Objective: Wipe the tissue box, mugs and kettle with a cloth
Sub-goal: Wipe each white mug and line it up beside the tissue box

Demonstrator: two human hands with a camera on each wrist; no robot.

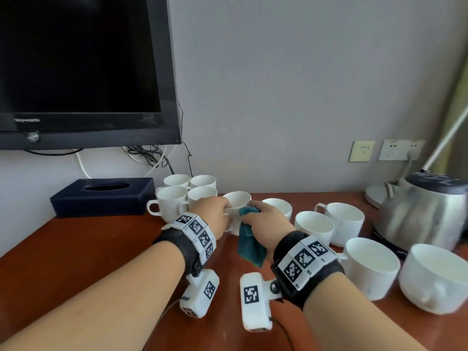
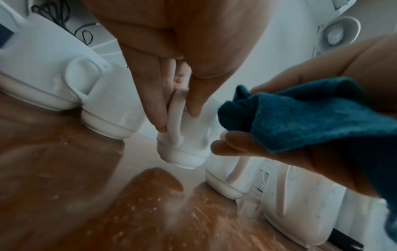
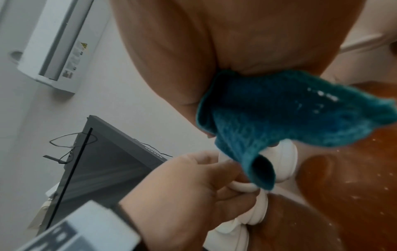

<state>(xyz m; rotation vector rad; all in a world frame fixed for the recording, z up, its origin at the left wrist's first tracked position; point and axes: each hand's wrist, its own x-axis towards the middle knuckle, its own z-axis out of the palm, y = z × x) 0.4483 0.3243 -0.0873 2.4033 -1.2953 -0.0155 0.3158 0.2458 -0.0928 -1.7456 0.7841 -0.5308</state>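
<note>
Head view shows a glossy reddish-brown wooden table (image 1: 88, 249) set against a pale wall, with a white glazed ceramic mug (image 1: 236, 201) held just above it at the centre. The left hand (image 1: 212, 214) grips this mug by its looped handle; in the left wrist view the fingers (image 2: 150, 95) are pressed together and curled through and round the thin handle, with the mug's ridged round foot hanging clear of the wood. The right hand (image 1: 266, 224) pinches a teal terry cloth (image 1: 250, 244), soft and nubbly, bunched between thumb and fingers and pressed against the mug's side; its loose corner hangs down below the palm. In the right wrist view the cloth (image 3: 279, 118) folds over the mug's base (image 3: 283, 163), covering the fingertips, so how they lie beneath it cannot be told.

Behind and to the left, four more white mugs (image 1: 187, 196) stand clustered, touching one another, just beside a dark navy rectangular tissue box (image 1: 101, 198) with an oval slot in its top. To the right of the hands, further white cups (image 1: 342, 224) of rounder, wider shape sit near one another. At the far right a brushed stainless-steel kettle (image 1: 417, 216) with a dark lid stands on its base, near the wall sockets (image 1: 400, 149). A black flat television (image 1: 83, 72) hangs at upper left, cables trailing beneath it.
</note>
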